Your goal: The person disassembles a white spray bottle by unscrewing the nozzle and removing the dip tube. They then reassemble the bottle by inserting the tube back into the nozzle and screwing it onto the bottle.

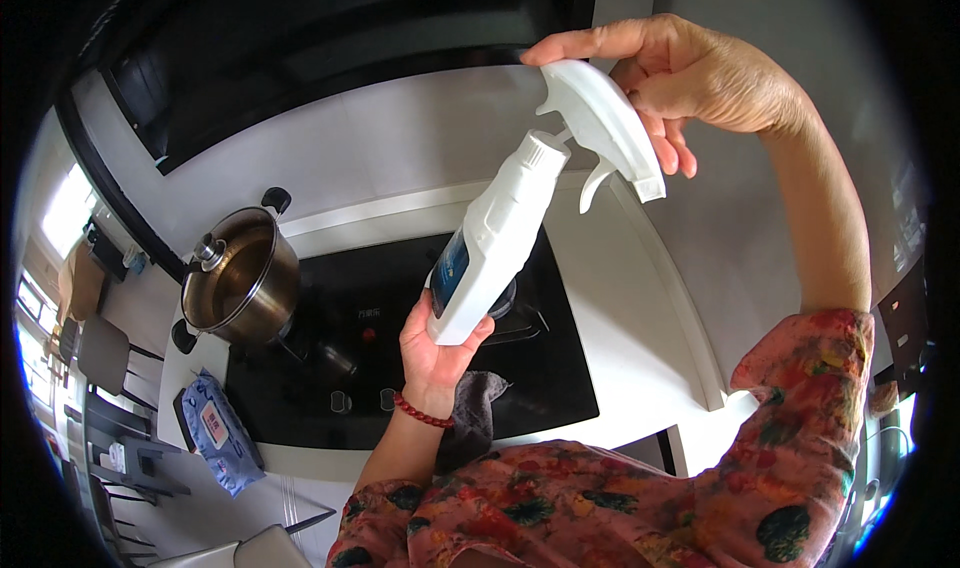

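Observation:
My left hand (436, 360) is closed around the base of a white plastic spray bottle (505, 230), which leans to the upper right above the cooktop. Part of a dark blue label shows on the bottle's left side. Above the bottle's neck, my right hand (690, 86) grips a white trigger spray head (604, 118) from behind. The spray head is lifted off the neck, and a short length of thin tube shows between the two. Its trigger hangs down, to the right of the neck.
A lidded steel pot (240, 280) stands on the left of the black glass cooktop (320, 388). A blue soft pack (222, 436) lies at the counter's front left edge. By my left wrist is a dark grey cloth (478, 408). The dark range hood (330, 38) overhangs the back.

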Tool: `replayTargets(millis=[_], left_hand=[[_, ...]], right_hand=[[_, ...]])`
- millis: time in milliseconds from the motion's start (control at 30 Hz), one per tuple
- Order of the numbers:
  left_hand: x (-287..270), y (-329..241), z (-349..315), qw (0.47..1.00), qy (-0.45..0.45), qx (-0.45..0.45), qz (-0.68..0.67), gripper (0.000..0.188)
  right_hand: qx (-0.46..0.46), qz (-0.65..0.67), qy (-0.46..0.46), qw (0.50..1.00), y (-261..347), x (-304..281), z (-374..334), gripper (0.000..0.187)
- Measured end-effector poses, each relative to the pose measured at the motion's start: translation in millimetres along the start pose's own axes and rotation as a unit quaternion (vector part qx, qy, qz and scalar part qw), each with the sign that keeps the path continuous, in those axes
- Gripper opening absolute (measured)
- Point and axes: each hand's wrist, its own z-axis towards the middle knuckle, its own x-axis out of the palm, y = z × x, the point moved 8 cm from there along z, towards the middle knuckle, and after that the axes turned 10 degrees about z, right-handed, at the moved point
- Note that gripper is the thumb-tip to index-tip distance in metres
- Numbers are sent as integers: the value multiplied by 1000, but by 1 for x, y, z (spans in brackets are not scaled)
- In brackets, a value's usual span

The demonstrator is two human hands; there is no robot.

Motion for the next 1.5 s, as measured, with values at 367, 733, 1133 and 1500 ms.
replayTargets(millis=[367, 733, 1133, 1500], left_hand=[[-3, 8, -2, 998, -52, 9, 18, 40], [-6, -12, -14, 997, -34, 62, 39, 45], [-10, -10, -21, 999, -19, 49, 15, 45], [-12, -13, -22, 998, 54, 21, 27, 41]], right_hand=[[-31, -124, -15, 992, -16, -6, -3, 64], [-86, 77, -9, 993, 11, 8, -3, 58], [-134, 142, 108, 975, 19, 41, 9, 53], [-138, 188, 102, 967, 27, 44, 22, 51]])
